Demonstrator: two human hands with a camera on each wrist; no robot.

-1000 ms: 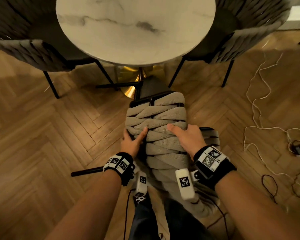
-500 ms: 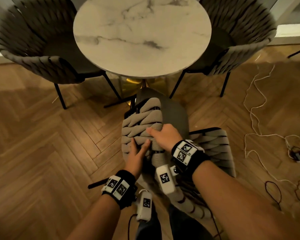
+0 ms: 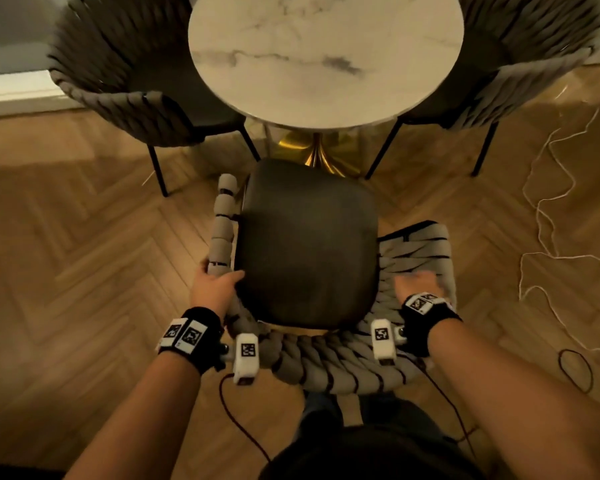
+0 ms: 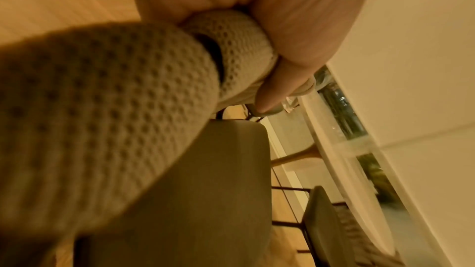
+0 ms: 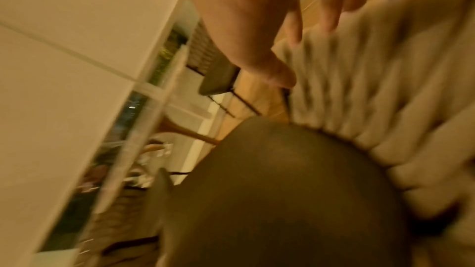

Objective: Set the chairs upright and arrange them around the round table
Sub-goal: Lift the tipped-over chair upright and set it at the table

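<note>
A woven-rope chair [image 3: 326,365] with a dark seat cushion [image 3: 307,244] stands upright in front of me, facing the round marble table [image 3: 323,53]. My left hand [image 3: 215,289] grips the rope-wrapped left arm rail [image 4: 231,48], fingers and thumb curled round it. My right hand [image 3: 418,284] is over the woven right side of the chair [image 5: 359,68] with fingers spread and fairly straight; the picture is blurred there. Two more woven chairs stand upright at the table, one on the left [image 3: 118,84] and one on the right [image 3: 534,64].
The table's gold pedestal [image 3: 314,152] is just beyond the near chair's seat. White and dark cables [image 3: 548,216] lie on the herringbone wood floor at the right. A white ledge [image 3: 18,91] runs along the far left.
The near chair has come from lying on its side to standing upright, seat up. My hands have moved apart from its woven side to its left and right arms.
</note>
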